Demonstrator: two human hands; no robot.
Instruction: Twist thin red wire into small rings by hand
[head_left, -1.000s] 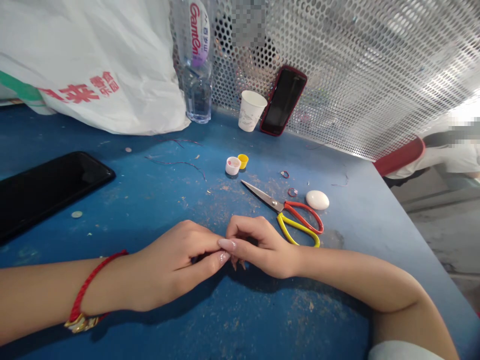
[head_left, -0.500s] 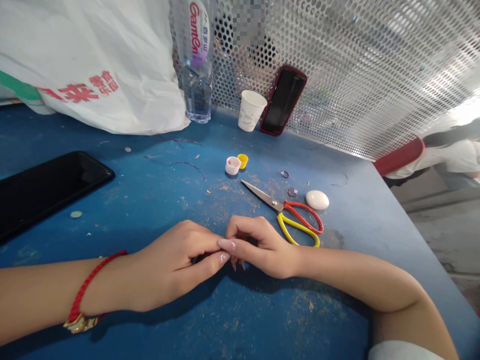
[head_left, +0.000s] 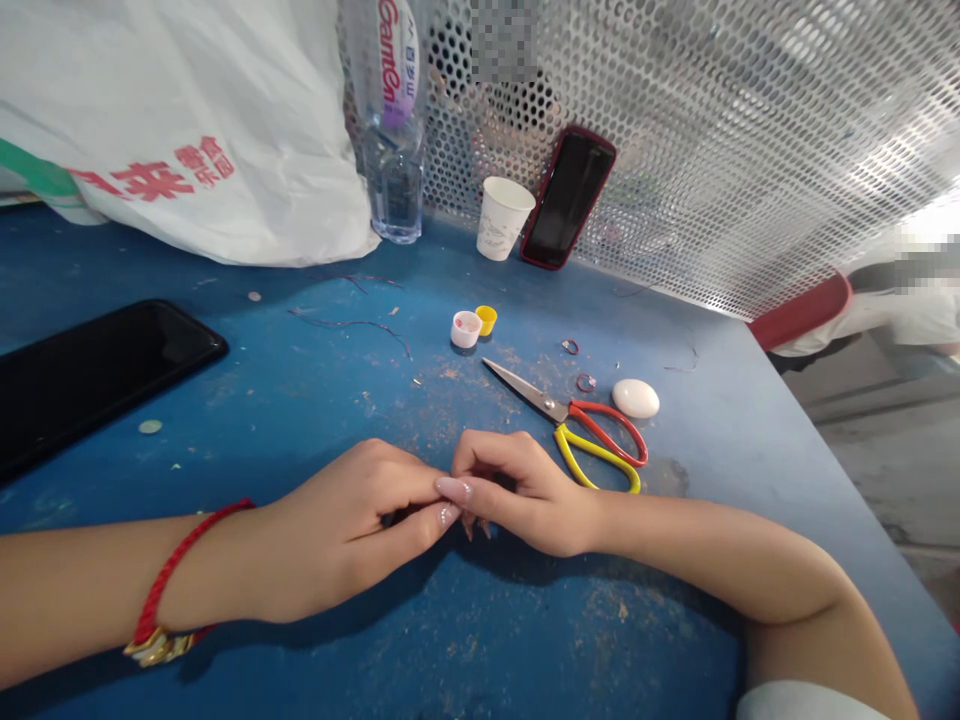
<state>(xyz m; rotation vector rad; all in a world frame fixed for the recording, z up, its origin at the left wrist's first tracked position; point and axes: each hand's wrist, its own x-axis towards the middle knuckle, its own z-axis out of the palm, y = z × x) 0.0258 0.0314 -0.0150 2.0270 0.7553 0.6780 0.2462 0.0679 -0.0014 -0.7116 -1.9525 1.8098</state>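
My left hand (head_left: pixel 360 530), with a red braided bracelet (head_left: pixel 169 580) at the wrist, meets my right hand (head_left: pixel 525 495) over the table. Both are closed, thumb against fingers, and their fingertips touch. Whatever lies between the fingertips is hidden or too small to name. Just beyond my right hand lie scissors (head_left: pixel 551 405) with one red and one yellow handle, blades slightly apart or closed, I cannot tell. Near them are two small dark red rings, one ring (head_left: pixel 586 383) closer and another ring (head_left: pixel 571 347) farther back, and a white oval object (head_left: pixel 636 398).
On the blue table (head_left: pixel 480 640) stand a white cap (head_left: pixel 466 330) with small bits inside, a yellow cap (head_left: pixel 486 320), a paper cup (head_left: pixel 504 220) and a water bottle (head_left: pixel 397 180). A phone (head_left: pixel 568 200) leans on the perforated panel; another phone (head_left: pixel 97 375) lies left, before a white bag (head_left: pixel 195 130).
My hands keep the same closed, touching pose. The view has shifted very slightly; nothing on the table has visibly moved.
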